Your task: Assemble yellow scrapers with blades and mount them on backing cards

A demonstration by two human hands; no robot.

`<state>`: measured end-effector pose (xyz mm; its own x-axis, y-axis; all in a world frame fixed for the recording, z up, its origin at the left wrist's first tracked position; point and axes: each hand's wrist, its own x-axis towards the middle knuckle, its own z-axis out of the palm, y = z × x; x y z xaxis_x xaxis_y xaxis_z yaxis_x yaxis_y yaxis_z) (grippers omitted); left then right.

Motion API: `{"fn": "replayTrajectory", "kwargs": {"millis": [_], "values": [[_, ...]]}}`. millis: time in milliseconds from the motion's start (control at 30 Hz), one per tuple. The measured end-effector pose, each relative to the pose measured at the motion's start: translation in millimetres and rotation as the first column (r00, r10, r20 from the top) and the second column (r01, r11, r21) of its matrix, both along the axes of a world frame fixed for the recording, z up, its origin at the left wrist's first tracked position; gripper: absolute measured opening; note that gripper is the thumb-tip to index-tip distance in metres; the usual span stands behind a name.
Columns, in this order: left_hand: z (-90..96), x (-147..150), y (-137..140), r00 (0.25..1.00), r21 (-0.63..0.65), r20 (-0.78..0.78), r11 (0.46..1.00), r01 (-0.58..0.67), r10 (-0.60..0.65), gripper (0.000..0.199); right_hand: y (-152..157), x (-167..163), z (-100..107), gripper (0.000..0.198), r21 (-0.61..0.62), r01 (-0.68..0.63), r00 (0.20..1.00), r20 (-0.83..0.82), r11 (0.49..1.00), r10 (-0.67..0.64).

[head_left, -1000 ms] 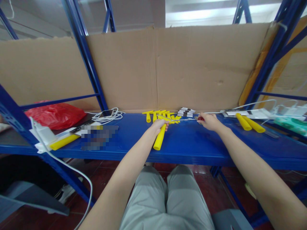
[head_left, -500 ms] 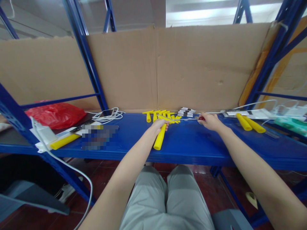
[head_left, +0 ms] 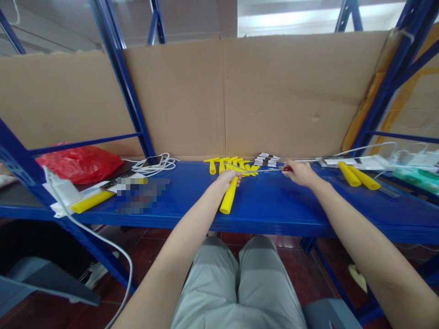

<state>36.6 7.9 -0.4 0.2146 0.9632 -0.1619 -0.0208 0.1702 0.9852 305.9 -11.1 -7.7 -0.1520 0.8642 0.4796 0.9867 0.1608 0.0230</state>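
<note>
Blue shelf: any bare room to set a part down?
Bare: blue shelf between the yellow handle in the left hand and right forearm; also between left forearm and pixelated patch. Crowded: back middle, yellow T-shaped pieces, striped stack.

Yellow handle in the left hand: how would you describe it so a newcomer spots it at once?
Find the blue shelf in front of the cardboard. Near its middle, the left hand grips the yellow handle, whose round end points toward the shelf's front edge. Unlike the other yellow pieces, this one is held.
</note>
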Motion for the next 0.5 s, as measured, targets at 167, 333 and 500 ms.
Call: {"fn": "replayTrajectory", "kwargs": {"millis": [167, 333, 500], "values": [[-1.4, 1.2, -0.3, 0.997, 0.067, -0.063, 0.997, -0.041, 0.046, 0.020, -0.8, -2.4, 1.5, 0.010, 0.010, 0.015, 1.000, 0.022, 1.000, -0.015], [2.1, 2.1, -6.3, 0.981, 0.155, -0.177, 0.986, -0.059, 0.086, 0.019, -1.0, -4.7, 2.0, 0.011, 0.064, 0.007, 0.998, 0.068, 0.998, -0.011], [4.8, 2.5, -9.4, 0.949, 0.216, -0.285, 0.973, -0.074, 0.136, 0.017, -1.6, -6.3, 1.7, 0.018, 0.117, -0.031, 0.995, 0.094, 0.993, 0.020]]}}
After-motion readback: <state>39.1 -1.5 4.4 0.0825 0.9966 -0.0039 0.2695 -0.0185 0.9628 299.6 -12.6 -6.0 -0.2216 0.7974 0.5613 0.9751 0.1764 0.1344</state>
